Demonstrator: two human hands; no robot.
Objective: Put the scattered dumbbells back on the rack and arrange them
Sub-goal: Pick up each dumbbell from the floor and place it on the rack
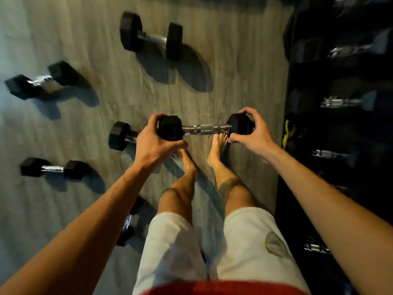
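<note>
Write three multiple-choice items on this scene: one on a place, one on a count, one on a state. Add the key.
1. Where does the rack stand relative to the person?
A) on their left
B) on their right
C) beyond the far dumbbells

2. How many dumbbells lie on the floor?
A) two
B) five
C) nine

3. How is the held dumbbell gripped?
A) one hand on the handle
B) one hand on each head
C) both hands on the handle

Key: 1 B, the dark rack fills the right edge. 2 B, five lie on the wood, one partly under the left arm. 3 B, the left hand grips one head and the right hand the other.
</note>
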